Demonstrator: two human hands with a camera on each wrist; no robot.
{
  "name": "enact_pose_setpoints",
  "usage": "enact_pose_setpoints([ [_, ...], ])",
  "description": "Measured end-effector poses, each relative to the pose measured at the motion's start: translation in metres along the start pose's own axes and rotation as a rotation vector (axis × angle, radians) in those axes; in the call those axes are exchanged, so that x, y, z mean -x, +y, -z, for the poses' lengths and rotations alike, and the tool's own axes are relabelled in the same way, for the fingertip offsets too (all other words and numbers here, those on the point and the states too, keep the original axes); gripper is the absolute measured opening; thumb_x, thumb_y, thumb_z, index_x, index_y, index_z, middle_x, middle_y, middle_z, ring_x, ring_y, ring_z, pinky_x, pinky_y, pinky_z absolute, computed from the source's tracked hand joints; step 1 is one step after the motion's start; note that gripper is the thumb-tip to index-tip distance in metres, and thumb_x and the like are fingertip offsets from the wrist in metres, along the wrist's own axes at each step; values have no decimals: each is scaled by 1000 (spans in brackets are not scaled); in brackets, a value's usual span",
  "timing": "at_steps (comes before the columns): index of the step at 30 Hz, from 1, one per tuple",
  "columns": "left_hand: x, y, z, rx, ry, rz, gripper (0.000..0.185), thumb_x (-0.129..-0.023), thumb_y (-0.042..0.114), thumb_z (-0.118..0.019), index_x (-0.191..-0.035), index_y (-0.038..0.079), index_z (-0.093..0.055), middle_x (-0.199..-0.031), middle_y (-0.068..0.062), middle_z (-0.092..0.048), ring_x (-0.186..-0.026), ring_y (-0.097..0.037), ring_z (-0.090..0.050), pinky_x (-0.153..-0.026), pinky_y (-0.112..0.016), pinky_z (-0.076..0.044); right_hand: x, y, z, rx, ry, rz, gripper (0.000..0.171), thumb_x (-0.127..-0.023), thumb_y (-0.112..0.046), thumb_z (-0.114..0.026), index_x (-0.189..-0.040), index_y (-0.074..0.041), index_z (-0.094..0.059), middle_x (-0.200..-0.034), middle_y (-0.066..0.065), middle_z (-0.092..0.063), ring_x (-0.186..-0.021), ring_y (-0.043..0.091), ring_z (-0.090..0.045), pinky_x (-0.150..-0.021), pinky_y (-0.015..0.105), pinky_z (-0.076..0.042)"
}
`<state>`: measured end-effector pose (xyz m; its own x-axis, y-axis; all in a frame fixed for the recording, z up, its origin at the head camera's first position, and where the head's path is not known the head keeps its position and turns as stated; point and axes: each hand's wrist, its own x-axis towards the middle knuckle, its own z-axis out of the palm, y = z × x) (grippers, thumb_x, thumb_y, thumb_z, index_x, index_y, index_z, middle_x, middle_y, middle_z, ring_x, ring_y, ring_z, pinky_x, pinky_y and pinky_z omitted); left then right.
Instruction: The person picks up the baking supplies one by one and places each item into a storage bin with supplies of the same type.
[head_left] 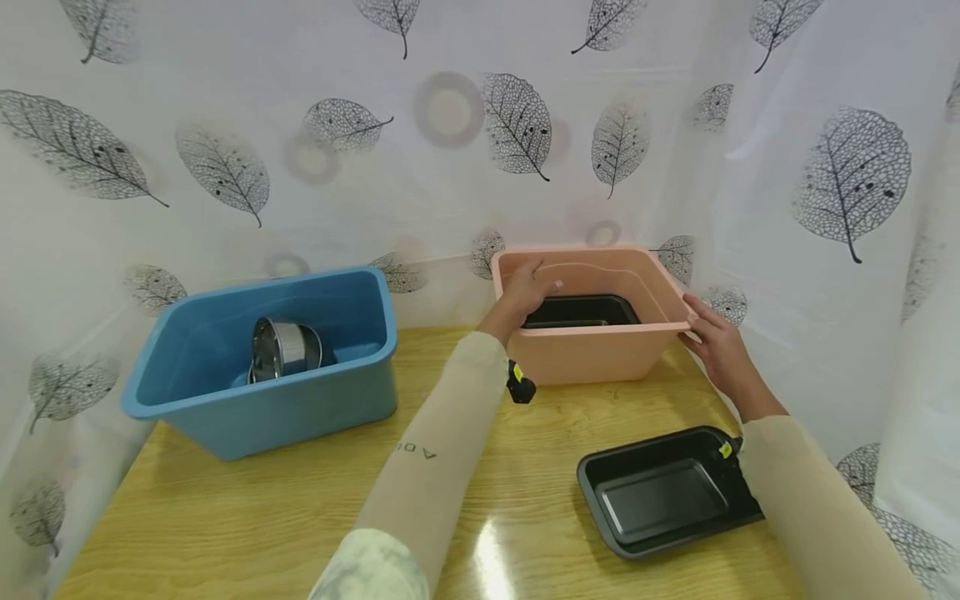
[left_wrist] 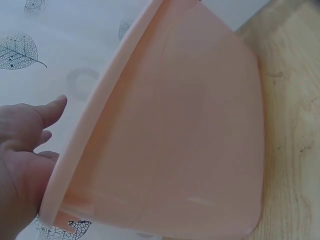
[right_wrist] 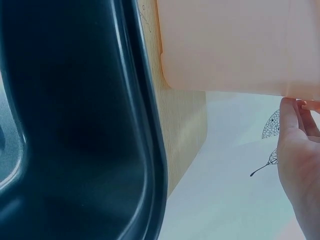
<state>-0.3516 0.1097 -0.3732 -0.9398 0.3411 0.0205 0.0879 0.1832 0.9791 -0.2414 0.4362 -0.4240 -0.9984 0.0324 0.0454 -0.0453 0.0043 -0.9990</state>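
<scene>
A pink plastic bin (head_left: 600, 354) stands at the back right of the wooden table, with a black baking tray (head_left: 581, 310) lying inside it. My left hand (head_left: 528, 287) grips the bin's left rim, fingers curled over into the bin; in the left wrist view the hand (left_wrist: 25, 160) sits against the rim of the bin (left_wrist: 190, 130). My right hand (head_left: 708, 333) pinches the bin's right front corner, thumb on top and fingers beneath. The right wrist view shows its fingers (right_wrist: 297, 145) reaching up to the bin (right_wrist: 230, 45).
A second black baking tray (head_left: 663, 492) lies on the table in front of the bin, under my right forearm, and fills the right wrist view (right_wrist: 75, 125). A blue bin (head_left: 300, 408) at the left holds steel bowls (head_left: 285, 348). A leaf-print curtain (head_left: 825, 208) surrounds the table.
</scene>
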Motion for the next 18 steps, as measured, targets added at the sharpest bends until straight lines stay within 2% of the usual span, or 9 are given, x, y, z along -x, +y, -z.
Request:
enact_pose_setpoints([
  [3,0,1,1,9,-24,1,68,-100,18,-64,-160,18,-32,-163,-10,-33,-150,-33,-32,-117,-46,-39,0,0,-1,2,3,-1,61,-110,-25,-41,-163,-15,-12,-171,3,3,-156,31,-4,-121,37,-18],
  [8,4,4,4,23,-55,-37,67,-101,20,-64,-160,17,-33,-160,-18,-37,-148,-33,-36,-115,-48,-40,0,-1,-1,10,5,-1,61,-110,-25,-41,-163,-16,-13,-171,3,3,-156,31,-4,-121,37,-20],
  [14,10,5,8,9,-81,-111,64,-102,21,-63,-159,16,-34,-156,-15,-43,-145,-31,-40,-115,-46,-42,0,-1,1,16,16,-5,60,-110,-25,-42,-163,-17,-15,-171,3,2,-156,31,-5,-120,35,-22],
  [18,21,8,11,-24,-96,-166,63,-101,23,-63,-158,15,-36,-154,-14,-48,-143,-30,-44,-113,-45,-44,0,-1,1,-1,4,-6,61,-110,-25,-42,-163,-17,-14,-171,2,2,-157,30,-4,-121,36,-20],
])
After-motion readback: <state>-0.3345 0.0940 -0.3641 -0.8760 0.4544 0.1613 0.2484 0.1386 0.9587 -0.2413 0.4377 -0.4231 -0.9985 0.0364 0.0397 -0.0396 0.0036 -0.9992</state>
